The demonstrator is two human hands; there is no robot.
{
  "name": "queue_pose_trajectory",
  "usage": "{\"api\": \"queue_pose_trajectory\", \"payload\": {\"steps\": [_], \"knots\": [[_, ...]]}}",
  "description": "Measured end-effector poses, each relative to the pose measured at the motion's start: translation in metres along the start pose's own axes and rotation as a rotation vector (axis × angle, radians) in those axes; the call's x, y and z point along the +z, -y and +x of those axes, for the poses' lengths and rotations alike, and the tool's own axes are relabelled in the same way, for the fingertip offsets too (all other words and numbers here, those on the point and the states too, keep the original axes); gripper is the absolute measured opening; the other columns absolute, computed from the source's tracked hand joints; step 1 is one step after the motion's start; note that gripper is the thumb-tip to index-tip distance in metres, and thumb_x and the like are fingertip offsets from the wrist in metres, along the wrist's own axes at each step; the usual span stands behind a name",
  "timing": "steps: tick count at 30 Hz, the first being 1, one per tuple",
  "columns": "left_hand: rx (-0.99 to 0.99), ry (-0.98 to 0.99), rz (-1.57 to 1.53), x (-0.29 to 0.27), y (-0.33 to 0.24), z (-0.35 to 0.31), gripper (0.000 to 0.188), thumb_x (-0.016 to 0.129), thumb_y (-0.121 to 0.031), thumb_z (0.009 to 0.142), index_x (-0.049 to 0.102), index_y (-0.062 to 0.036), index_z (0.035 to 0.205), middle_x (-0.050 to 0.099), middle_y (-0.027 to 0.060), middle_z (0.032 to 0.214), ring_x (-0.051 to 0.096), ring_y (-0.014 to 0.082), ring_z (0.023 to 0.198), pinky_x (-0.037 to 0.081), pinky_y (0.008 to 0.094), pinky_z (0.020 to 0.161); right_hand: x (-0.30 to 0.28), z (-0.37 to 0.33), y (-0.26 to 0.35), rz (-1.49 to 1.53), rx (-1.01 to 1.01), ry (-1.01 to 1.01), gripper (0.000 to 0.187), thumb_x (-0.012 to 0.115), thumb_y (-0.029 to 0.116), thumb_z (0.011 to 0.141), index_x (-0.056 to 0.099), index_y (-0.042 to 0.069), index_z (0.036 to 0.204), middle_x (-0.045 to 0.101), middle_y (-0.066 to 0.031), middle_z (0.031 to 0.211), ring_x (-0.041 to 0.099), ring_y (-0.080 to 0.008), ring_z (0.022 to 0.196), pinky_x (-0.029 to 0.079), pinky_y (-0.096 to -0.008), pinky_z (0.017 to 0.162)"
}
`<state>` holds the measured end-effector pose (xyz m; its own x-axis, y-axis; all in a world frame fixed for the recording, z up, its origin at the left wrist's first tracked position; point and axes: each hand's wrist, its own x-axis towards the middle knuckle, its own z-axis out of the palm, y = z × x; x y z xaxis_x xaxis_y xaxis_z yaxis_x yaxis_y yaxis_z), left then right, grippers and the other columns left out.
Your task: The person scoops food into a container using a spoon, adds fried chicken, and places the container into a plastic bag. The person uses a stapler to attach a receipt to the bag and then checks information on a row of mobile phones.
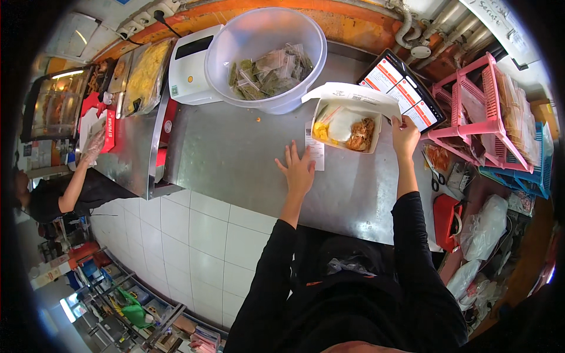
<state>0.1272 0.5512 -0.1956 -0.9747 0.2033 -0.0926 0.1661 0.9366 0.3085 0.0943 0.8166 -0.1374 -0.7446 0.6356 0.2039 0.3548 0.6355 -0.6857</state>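
Observation:
A white cardboard takeaway box (374, 141) stands with its lid raised on the steel counter (235, 159). Inside it are white rice (341, 126), fried chicken pieces (360, 134), yellow food (321, 130) and a small clear packet. My right hand (405, 138) pinches the right end of the raised lid (353, 93). Left of the box, my left hand (298, 167) is open with fingers spread over the counter. Its fingertips come up to the edge of a printed paper slip (316, 157); whether they touch it I cannot tell.
Behind stand a large translucent tub (215, 59) with small green-filled bags and a white printer (182, 73). A tablet (412, 88) leans beside a pink rack (500, 106). Scissors (434, 176) and a red device (445, 217) lie right. Another person's gloved hand (93, 147) works far left.

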Motion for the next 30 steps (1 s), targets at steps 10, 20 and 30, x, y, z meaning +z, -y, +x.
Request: {"api": "queue_pose_trajectory", "payload": {"steps": [10,20,30], "knots": [[0.391,-0.464,-0.455,-0.069,-0.027,0.098,0.044,0.056,-0.011,0.074,0.041,-0.0036,0.114,0.046,0.0148,0.111,0.044,0.0296,0.102,0.036,0.0355,0.084,0.004,-0.021,-0.014,0.082,-0.074,-0.034,0.014,0.059,0.01,0.068,0.06,0.0,0.078,0.06,-0.0136,0.071,0.06,-0.0235,0.066,0.045,-0.03,0.062],[0.424,-0.371,-0.443,-0.034,-0.028,0.108,0.032,0.055,-0.001,0.071,0.044,-0.003,0.101,0.053,0.0129,0.097,0.052,0.031,0.087,0.04,0.0372,0.079,0.022,-0.043,-0.02,0.243,0.074,0.062,0.017,0.057,-0.001,0.064,0.056,0.001,0.08,0.061,-0.0132,0.078,0.06,-0.0243,0.077,0.046,-0.0305,0.069],[-0.002,0.178,-1.046,-0.041,-0.027,0.128,0.029,0.046,-0.005,0.076,0.052,-0.0002,0.104,0.058,0.0135,0.095,0.054,0.0174,0.088,0.04,0.0265,0.076,0.017,-0.043,-0.003,0.245,0.393,0.207,0.022,0.058,0.002,0.065,0.051,0.002,0.086,0.061,-0.0154,0.079,0.06,-0.0251,0.077,0.046,-0.0324,0.068]]}}
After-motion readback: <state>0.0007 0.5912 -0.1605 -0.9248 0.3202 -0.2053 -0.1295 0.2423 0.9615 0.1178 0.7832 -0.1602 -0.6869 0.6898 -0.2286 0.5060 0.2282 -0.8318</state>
